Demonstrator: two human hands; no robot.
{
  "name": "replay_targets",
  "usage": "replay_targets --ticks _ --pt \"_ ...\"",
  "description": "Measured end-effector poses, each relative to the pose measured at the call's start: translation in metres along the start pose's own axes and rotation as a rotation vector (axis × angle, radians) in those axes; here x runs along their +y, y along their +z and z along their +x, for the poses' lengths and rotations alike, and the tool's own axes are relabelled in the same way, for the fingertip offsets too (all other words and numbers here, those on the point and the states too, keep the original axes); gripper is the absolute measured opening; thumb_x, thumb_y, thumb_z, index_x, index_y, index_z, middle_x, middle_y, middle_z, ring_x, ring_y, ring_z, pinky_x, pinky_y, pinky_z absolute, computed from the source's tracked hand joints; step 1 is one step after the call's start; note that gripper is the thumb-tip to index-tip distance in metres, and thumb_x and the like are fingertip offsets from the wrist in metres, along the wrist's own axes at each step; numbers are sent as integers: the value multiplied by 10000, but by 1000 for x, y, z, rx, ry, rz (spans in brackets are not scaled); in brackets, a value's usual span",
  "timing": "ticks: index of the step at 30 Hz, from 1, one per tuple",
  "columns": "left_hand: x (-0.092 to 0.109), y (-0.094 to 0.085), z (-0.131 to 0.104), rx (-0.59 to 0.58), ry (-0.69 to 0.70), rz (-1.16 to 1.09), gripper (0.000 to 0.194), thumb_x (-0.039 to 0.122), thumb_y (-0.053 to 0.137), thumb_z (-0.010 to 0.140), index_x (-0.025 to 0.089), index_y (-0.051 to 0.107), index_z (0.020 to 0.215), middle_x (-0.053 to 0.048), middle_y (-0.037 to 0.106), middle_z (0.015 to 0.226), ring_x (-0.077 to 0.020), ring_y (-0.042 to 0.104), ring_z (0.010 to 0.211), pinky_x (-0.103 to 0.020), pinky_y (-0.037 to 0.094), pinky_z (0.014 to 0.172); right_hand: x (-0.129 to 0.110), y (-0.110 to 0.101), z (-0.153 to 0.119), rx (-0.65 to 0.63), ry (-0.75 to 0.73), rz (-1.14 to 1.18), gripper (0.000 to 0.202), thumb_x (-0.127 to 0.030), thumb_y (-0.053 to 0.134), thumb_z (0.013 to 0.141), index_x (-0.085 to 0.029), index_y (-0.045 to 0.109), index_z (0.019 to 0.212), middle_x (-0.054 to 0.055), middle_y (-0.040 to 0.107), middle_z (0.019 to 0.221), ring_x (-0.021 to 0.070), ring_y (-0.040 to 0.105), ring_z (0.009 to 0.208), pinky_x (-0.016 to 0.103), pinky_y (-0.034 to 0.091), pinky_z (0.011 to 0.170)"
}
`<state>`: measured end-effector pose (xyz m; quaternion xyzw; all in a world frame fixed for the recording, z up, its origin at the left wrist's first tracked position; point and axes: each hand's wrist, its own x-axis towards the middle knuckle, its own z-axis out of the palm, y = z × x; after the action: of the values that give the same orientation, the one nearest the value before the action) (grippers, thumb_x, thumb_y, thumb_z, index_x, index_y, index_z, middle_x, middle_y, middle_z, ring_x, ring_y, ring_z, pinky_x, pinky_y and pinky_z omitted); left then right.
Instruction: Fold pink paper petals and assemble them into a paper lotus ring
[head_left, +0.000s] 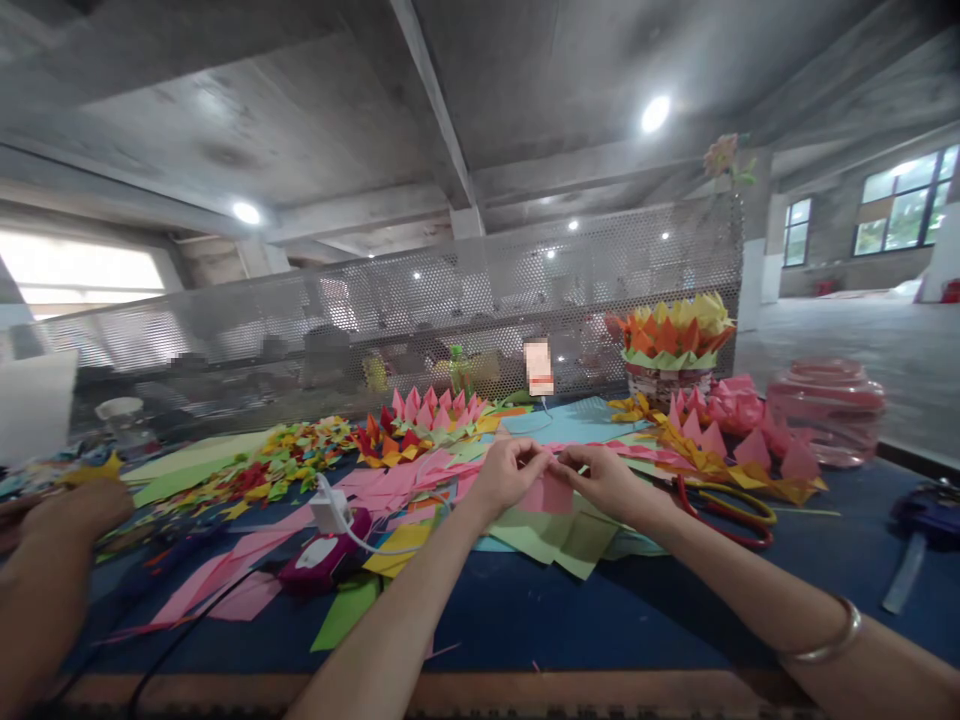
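A small sheet of pink paper hangs between my two hands above the table. My left hand pinches its upper left part between thumb and fingers. Opposite it, my right hand is closed on the upper right side, and the fingertips of both hands almost meet. Green paper sheets lie spread just beneath. Behind the hands runs a row of pink paper strips. Red-and-yellow-handled scissors rest to the right of my right wrist, which wears a silver bangle.
Folded paper lotuses stand at the back, and one sits on a basket. A magenta power strip with a white charger is left of my forearm. A propped phone, a pink jar and a glue gun stand around. Another person's hand is at far left.
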<state>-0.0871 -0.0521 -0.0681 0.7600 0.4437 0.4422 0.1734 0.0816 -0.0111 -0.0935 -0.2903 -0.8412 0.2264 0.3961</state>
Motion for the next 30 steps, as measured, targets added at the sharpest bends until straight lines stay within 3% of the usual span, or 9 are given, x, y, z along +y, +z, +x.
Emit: replay_targets --ticks 11,19,30 --pt "-3 -6 3 140 -57 -34 274 352 541 760 131 569 601 18 515 562 -89 440 548 -204 350 554 3 -1 1 29 39 83 341 -441 483 818 -168 487 613 -21 481 581 108 430 567 221 339 509" --pt "-3 -3 4 128 -112 -146 296 401 566 740 127 578 630 27 490 559 -83 411 538 -205 327 541 -3 -5 0 55 38 22 319 -407 484 824 -177 454 605 -36 436 551 99 391 533 219 294 482" --pt "-7 -4 5 173 -145 -168 291 402 584 723 120 593 648 17 508 588 -89 421 571 -207 342 570 3 -2 0 39 2 83 304 -400 467 834 -170 499 638 -14 490 592 112 433 575 216 330 496"
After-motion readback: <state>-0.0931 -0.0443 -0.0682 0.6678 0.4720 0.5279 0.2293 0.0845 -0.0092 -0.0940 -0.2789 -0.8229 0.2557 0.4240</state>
